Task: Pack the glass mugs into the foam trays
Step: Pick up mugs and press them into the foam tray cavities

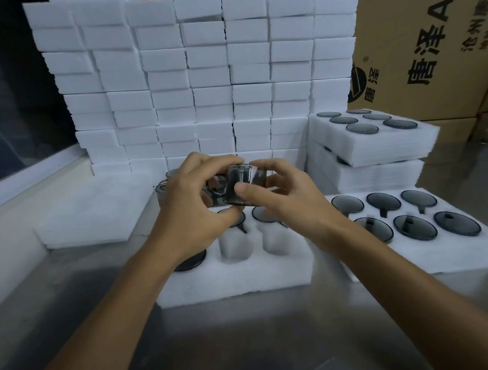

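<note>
- A smoky glass mug is held in the air above the middle foam tray, its handle turned toward the left hand.
- The left hand curls around the handle side of the mug, fingers over the top rim and thumb below, pinching the glass.
- The right hand grips the mug's other side, thumb pressed on the near wall and fingers wrapped behind it (so both hands are closed on the same mug).
- The middle foam tray rests on the steel bench; two of its near pockets are open, and a dark glass base shows in the near-left pocket, partly hidden by the left wrist.
- Two more dark round bases show in the tray's far row, just beneath the hands.
- A filled foam tray lies just to the right, with six mugs seated upside down, their dark bases up.
- Behind it, two more trays are stacked; the upper one shows six dark bases.
- A flat foam sheet lies to the left of the middle tray.
- A wall of stacked white foam blocks stands at the back, with printed cardboard cartons at the right behind it.
- Loose mugs sit behind the left hand, mostly hidden.
</note>
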